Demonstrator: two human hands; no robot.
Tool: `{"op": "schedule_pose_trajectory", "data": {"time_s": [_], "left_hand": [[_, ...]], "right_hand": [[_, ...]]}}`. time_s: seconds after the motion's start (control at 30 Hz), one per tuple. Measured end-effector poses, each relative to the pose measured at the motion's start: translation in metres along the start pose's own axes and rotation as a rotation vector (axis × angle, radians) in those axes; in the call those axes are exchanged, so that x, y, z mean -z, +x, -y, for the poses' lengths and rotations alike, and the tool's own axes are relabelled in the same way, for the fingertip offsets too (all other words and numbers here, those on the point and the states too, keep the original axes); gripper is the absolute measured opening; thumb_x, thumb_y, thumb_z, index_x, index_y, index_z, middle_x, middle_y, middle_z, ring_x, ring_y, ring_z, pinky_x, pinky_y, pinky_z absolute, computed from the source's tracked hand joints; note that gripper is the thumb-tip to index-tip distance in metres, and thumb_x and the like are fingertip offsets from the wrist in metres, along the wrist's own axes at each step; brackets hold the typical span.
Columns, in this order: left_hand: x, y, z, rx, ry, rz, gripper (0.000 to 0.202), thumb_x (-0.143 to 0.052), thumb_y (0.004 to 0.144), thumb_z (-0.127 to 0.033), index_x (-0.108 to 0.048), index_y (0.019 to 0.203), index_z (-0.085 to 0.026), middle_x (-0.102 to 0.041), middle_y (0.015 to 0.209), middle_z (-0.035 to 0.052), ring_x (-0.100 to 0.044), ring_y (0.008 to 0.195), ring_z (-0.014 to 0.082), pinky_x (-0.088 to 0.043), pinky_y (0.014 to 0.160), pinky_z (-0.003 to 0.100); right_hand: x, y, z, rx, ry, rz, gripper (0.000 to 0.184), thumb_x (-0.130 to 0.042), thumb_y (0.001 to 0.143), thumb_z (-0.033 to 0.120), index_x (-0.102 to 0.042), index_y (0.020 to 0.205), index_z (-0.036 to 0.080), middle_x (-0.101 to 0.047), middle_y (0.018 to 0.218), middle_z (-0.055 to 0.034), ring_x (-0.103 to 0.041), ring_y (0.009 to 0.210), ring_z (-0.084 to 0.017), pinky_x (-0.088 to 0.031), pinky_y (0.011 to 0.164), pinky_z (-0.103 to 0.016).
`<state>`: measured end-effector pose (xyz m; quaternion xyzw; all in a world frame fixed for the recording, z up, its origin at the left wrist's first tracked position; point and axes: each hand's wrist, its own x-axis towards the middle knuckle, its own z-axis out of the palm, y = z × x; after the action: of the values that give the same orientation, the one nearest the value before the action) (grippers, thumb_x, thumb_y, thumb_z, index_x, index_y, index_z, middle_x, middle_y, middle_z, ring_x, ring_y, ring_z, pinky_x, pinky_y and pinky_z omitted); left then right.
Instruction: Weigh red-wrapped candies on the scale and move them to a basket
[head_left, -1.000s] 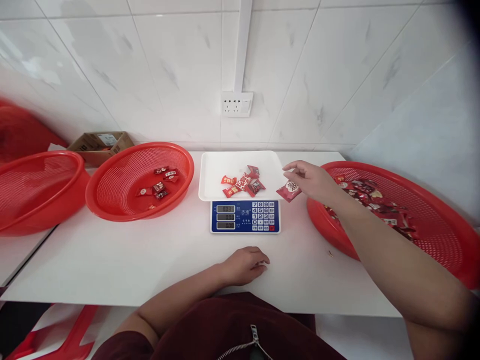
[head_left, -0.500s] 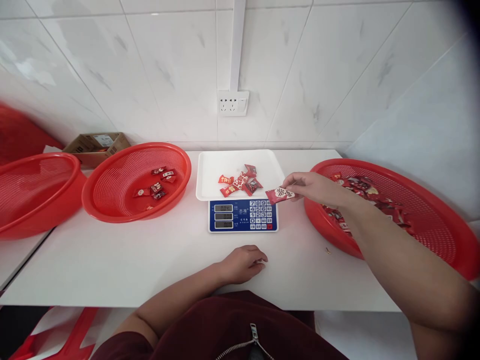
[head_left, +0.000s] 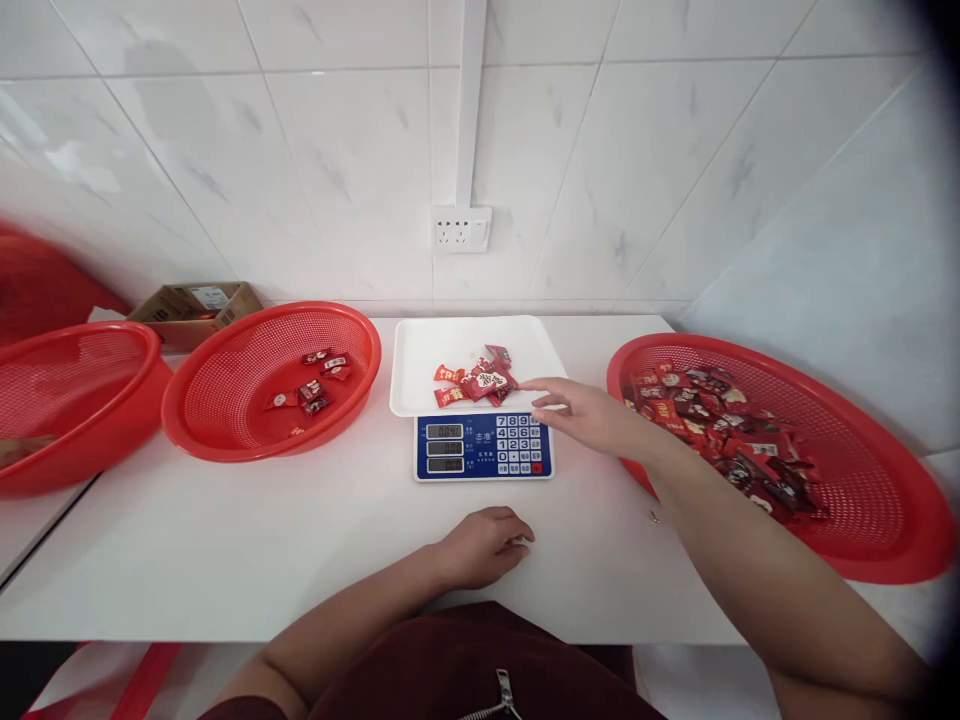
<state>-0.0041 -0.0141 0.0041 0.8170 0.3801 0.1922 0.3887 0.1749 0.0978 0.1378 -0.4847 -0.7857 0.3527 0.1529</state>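
Observation:
A blue digital scale point(head_left: 484, 446) with a white tray point(head_left: 420, 345) stands mid-table against the wall. Several red wrapped candies point(head_left: 474, 383) lie on the tray. My right hand point(head_left: 581, 408) hovers at the tray's right front corner, fingers stretched out and empty, fingertips near the closest candy. My left hand point(head_left: 486, 544) rests on the white table point(head_left: 300, 540) in front of the scale, fingers loosely curled with nothing in them. A large red basket point(head_left: 885, 545) on the right holds many red candies point(head_left: 720, 420).
Left of the scale a red basket point(head_left: 225, 435) holds a few candies point(head_left: 311, 385). Another red basket point(head_left: 75, 440) sits at the far left, a cardboard box point(head_left: 196, 302) behind it. A wall socket point(head_left: 459, 229) sits above the scale. A tiny object point(head_left: 654, 517) lies by my right forearm.
My right hand carried a red candy packet from beside the right basket to the scale tray and let it go; the hand is now empty. The left hand stayed put.

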Motion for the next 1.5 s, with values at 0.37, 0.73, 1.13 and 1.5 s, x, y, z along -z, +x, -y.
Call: {"op": "schedule_pose_trajectory", "data": {"time_s": [0.37, 0.73, 1.13, 1.5], "left_hand": [[0.0, 0.002, -0.002, -0.003, 0.01, -0.017, 0.019, -0.054, 0.081, -0.015, -0.063, 0.099, -0.016, -0.064, 0.093, 0.0069, -0.061, 0.08, 0.0169, -0.049, 0.072, 0.024], [0.001, 0.006, -0.003, 0.035, -0.014, -0.061, 0.016, -0.051, 0.084, -0.015, -0.064, 0.092, -0.017, -0.062, 0.083, 0.0025, -0.058, 0.074, 0.0131, -0.043, 0.066, 0.021], [0.005, 0.008, -0.01, 0.135, -0.108, -0.063, 0.018, -0.047, 0.085, -0.018, -0.065, 0.085, -0.02, -0.064, 0.086, 0.0, -0.059, 0.081, 0.0132, -0.044, 0.074, 0.02], [0.0, 0.011, 0.006, 0.164, -0.13, -0.078, 0.021, -0.044, 0.086, -0.032, -0.062, 0.094, -0.025, -0.065, 0.094, -0.0013, -0.06, 0.082, 0.0158, -0.046, 0.074, 0.023]], "right_hand": [[-0.06, -0.088, -0.054, -0.132, 0.605, 0.313, 0.028, -0.058, 0.079, 0.042, -0.061, 0.103, 0.026, -0.065, 0.101, -0.007, -0.06, 0.095, -0.023, -0.049, 0.086, -0.041], [-0.106, -0.088, -0.079, -0.138, 0.961, 0.391, 0.018, -0.063, 0.077, 0.042, -0.067, 0.09, 0.031, -0.067, 0.081, -0.0011, -0.063, 0.076, -0.019, -0.05, 0.073, -0.034], [-0.117, -0.081, -0.086, -0.118, 1.127, 0.352, 0.026, -0.068, 0.075, 0.039, -0.065, 0.092, 0.02, -0.068, 0.081, -0.0034, -0.064, 0.075, -0.015, -0.048, 0.076, -0.031], [-0.013, -0.138, -0.063, 0.042, 0.701, 0.021, 0.027, -0.061, 0.08, 0.041, -0.062, 0.093, 0.017, -0.068, 0.083, -0.0066, -0.064, 0.08, -0.017, -0.049, 0.074, -0.033]]}}
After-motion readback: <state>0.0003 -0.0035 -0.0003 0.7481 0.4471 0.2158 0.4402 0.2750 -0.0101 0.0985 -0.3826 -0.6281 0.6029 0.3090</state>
